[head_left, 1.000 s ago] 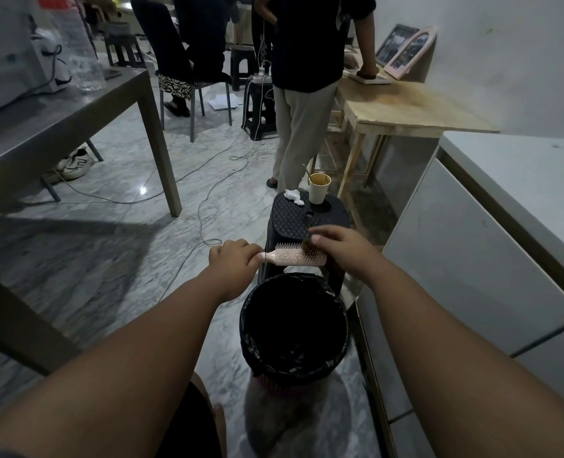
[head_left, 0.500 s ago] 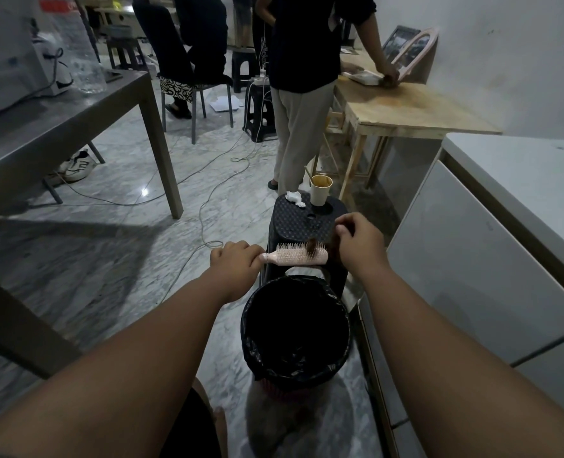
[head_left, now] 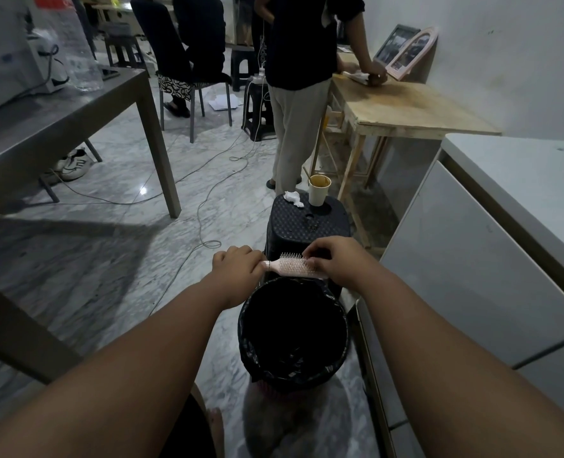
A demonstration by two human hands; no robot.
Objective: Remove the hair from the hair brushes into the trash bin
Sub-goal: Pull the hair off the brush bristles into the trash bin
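Observation:
A pink hair brush (head_left: 292, 266) lies level, bristles up, just above the far rim of the trash bin (head_left: 294, 368), which is lined with a black bag. My left hand (head_left: 236, 267) grips the brush's handle. My right hand (head_left: 335, 259) is over the brush head, its fingertips curled down into the bristles at the right end. I cannot make out hair between the fingers. A small dark tuft of hair (head_left: 312, 226) lies on the black stool (head_left: 307, 223) behind the brush.
The stool also carries a paper cup (head_left: 318, 190) and a crumpled tissue (head_left: 294, 198). A white cabinet (head_left: 472, 259) stands close on the right, a grey table (head_left: 59, 127) on the left. A person (head_left: 302, 77) stands at a wooden table (head_left: 406, 107). Cables trail across the marble floor.
My right hand went from the brush head out over the stool with a dark tuft and has come back onto the bristles. The tuft is gone from the brush. My left hand stayed put.

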